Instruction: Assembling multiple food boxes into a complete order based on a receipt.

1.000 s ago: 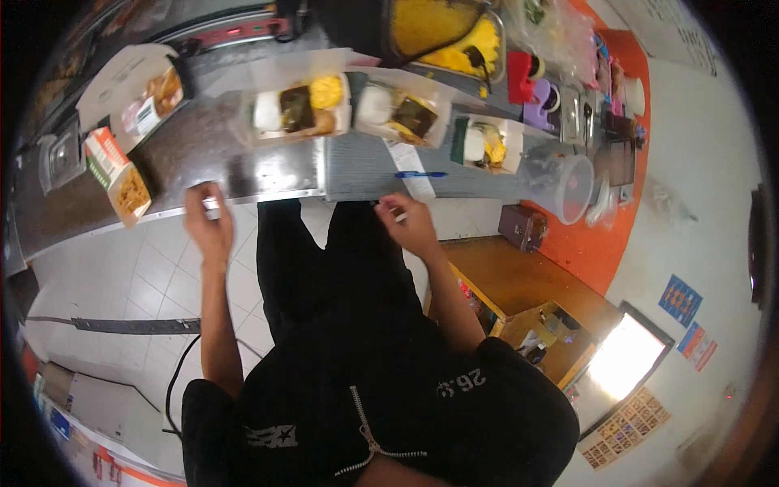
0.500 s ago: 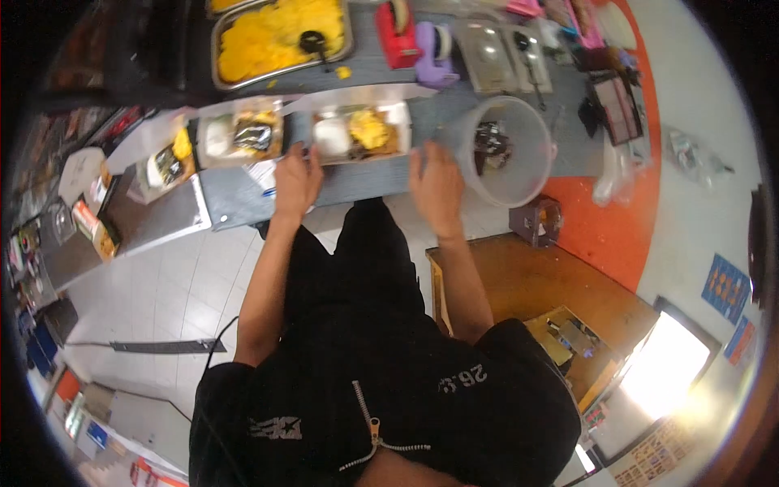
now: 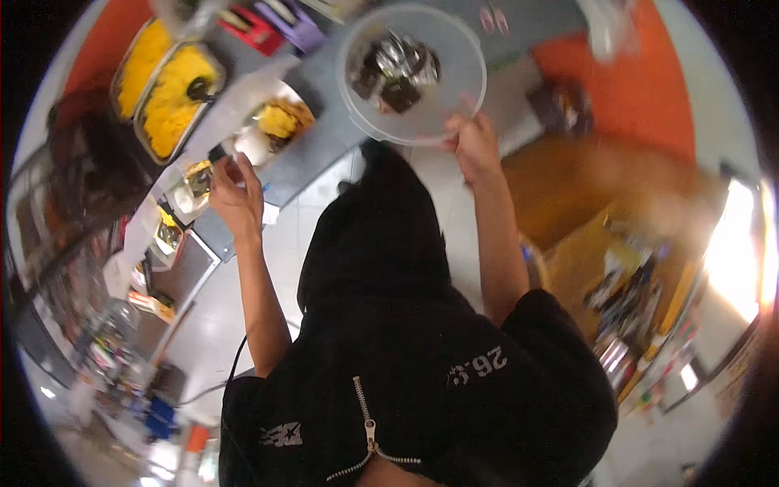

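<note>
My right hand (image 3: 475, 148) is closed on the near rim of a round clear plastic tub (image 3: 466, 49), fingers and thumb pinching its edge. In the bottom of the tub lie several dark and silvery packets (image 3: 398, 65). My left hand (image 3: 237, 193) is held with fingers loosely apart and nothing visible in it, beside the open food boxes. Closest to it are a box (image 3: 307, 107) with white rice (image 3: 253, 146) and yellow shredded food (image 3: 278, 118), and a second box with rice and a dark packet (image 3: 195, 180). The fingertips partly cover that second box.
Metal trays of yellow food (image 3: 166, 122) with a black spoon (image 3: 199, 89) stand at the far left. Red (image 3: 251, 31) and purple (image 3: 292, 24) tape dispensers lie behind the boxes. Another filled box (image 3: 168, 234) sits further left. A wooden desk (image 3: 560, 187) stands to my right.
My view and body have turned right. My right hand has gone from beside the tub to gripping its rim. My left hand has come off the front of the rice-and-yellow-food box.
</note>
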Available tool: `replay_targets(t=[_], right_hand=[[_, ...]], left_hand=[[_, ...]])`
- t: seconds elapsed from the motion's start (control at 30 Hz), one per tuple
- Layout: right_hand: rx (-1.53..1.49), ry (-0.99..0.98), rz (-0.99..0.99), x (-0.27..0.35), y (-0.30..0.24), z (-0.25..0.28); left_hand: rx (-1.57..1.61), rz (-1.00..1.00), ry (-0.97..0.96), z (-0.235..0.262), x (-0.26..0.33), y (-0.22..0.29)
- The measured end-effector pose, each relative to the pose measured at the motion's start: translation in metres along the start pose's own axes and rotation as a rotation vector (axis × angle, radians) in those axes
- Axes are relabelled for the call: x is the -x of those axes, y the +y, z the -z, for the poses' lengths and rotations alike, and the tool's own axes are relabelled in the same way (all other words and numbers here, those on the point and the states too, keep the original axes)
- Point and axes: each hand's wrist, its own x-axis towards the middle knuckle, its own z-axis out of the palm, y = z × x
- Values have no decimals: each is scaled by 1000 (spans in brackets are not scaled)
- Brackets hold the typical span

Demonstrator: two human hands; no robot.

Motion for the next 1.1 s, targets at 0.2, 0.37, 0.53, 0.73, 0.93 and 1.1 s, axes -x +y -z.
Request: replay_targets(t=[0.2, 0.37, 0.53, 0.73, 0.93, 1.1], right_hand=[[-118, 322, -118, 124, 54, 77], [33, 440, -130, 124, 180, 128], [-32, 412, -249, 33, 324, 114], [48, 217, -184, -131, 505, 23], [389, 133, -233, -220, 531, -117], [-289, -122, -260, -267, 561, -91]], left_hand=[[198, -447, -348, -55, 30, 40], [38, -897, -274, -139, 42, 26], [76, -906, -154, -178, 60, -11], [80, -971, -151, -182, 63, -2], [-47, -889, -181, -168, 66, -15], [38, -888, -171, -178, 61, 0]])
